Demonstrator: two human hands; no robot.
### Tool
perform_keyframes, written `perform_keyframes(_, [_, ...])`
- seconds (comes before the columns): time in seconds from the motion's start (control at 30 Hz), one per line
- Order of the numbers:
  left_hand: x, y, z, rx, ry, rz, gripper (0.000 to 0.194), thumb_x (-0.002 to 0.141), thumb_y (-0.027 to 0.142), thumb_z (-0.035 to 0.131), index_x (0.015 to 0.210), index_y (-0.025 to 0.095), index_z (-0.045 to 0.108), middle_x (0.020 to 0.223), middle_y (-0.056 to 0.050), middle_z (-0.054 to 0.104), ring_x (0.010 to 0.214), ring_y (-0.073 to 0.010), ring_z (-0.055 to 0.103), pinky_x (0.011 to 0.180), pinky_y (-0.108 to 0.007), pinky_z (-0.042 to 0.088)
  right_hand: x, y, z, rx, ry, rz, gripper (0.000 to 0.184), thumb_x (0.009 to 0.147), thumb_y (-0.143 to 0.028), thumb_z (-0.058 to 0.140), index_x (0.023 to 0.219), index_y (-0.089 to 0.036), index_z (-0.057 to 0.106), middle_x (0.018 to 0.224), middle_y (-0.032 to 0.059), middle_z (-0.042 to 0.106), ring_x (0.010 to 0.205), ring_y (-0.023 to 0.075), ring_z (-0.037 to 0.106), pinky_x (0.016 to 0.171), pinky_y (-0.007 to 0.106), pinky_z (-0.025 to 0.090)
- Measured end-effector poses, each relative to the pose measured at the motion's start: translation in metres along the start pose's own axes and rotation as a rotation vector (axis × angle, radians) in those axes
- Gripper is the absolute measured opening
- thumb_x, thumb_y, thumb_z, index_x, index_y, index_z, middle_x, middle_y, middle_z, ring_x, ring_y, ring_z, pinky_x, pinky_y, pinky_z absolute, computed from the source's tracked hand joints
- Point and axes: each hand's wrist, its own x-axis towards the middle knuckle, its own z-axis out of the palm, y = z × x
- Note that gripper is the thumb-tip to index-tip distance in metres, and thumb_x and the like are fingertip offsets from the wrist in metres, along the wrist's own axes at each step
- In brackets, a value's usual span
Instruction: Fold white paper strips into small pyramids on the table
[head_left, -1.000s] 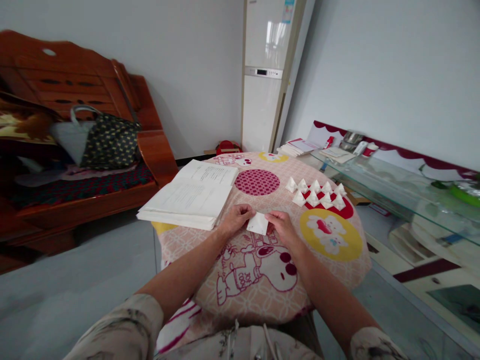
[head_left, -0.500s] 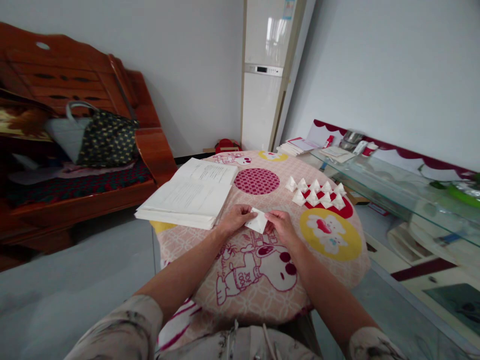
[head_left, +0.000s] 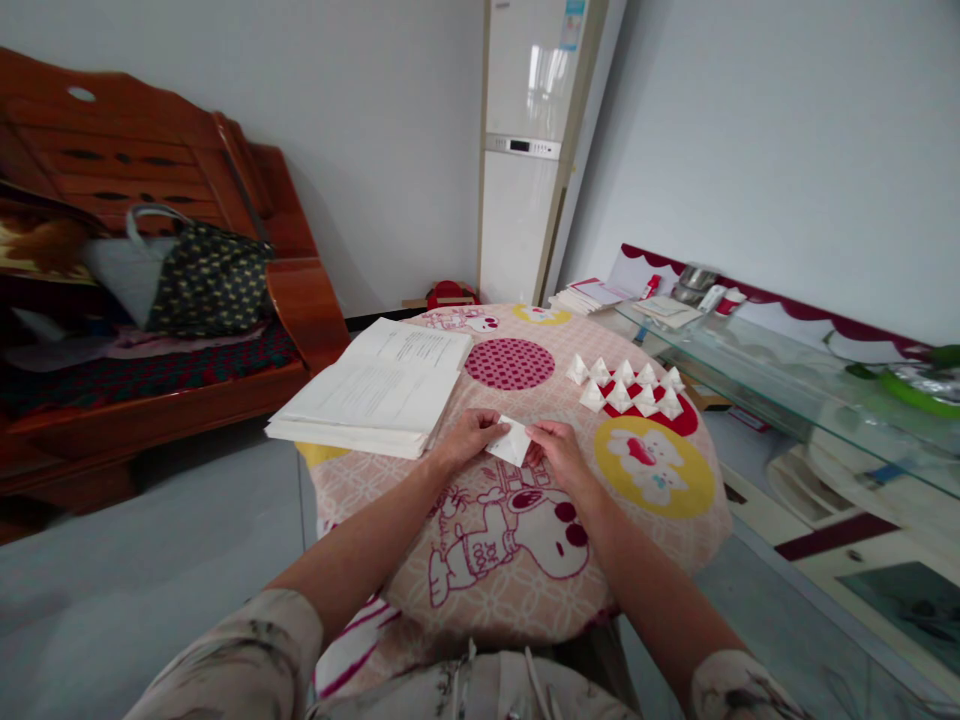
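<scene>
Between my two hands is a small folded white paper (head_left: 509, 444), held a little above the table in front of me. My left hand (head_left: 474, 438) pinches its left corner between thumb and fingers. At the right corner, my right hand (head_left: 556, 446) grips it the same way, with some fingertips tucked behind the sheet. Several small folded paper pyramids (head_left: 626, 399) stand in two rows on the tablecloth to the right. Left of my hands lies an open stack of printed pages (head_left: 367, 390), like a thick book.
A patterned cloth covers the round table (head_left: 502, 590). Along the right stands a glass-topped cabinet (head_left: 757, 375) with papers, a cup and metal bowls. A wooden bench (head_left: 292, 310) with a bag (head_left: 210, 280) is at the left, a tall white cabinet-like appliance (head_left: 517, 220) at the back.
The whole view has shifted slightly. Both hands keep hold of the folded paper in nearly the same place, and the pyramids and pages stay where they were.
</scene>
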Motion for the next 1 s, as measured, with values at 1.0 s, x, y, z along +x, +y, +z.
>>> perform_keyframes(1.0, [-0.0005, -0.0016, -0.0019, 0.08, 0.004, 0.035, 0.043, 0.076, 0.055, 0.072, 0.067, 0.015, 0.059, 0.057, 0.002, 0.052, 0.052, -0.0091, 0.044, 0.05, -0.022, 0.028, 0.0003, -0.0003, 0.0001, 0.009, -0.019, -0.008, 0.028, 0.071, -0.046, 0.072, 0.064, -0.021, 0.065, 0.049, -0.0005, 0.062, 0.044, 0.015, 0.055, 0.041, 0.026, 0.04])
